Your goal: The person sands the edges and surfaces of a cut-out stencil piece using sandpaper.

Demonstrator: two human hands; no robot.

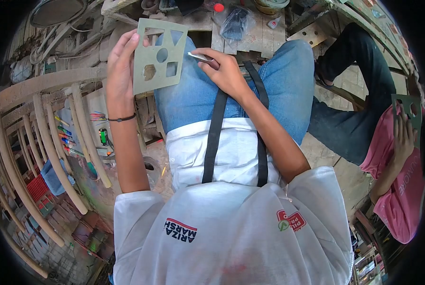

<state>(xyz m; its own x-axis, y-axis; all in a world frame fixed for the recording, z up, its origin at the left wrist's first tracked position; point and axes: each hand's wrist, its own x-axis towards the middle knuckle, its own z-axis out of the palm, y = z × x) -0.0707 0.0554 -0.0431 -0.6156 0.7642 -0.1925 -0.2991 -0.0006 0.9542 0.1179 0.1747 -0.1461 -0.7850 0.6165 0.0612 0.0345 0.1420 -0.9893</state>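
My left hand grips a grey-green flat board along its left edge, thumb in front and fingertips behind. The board is tilted up above my left knee and has several cut-out shapes, including a circle, a square and a rough-edged hexagon. Just right of the board, my right hand pinches a small whitish flat piece between thumb and fingers. Its exact kind is not clear. A narrow gap separates this piece from the board.
Curved wooden slats stand at the left, with pens and a green-black tool beyond them. A clear plastic bag lies on boards ahead. At the right, a seated person in a pink shirt holds a similar cut-out board.
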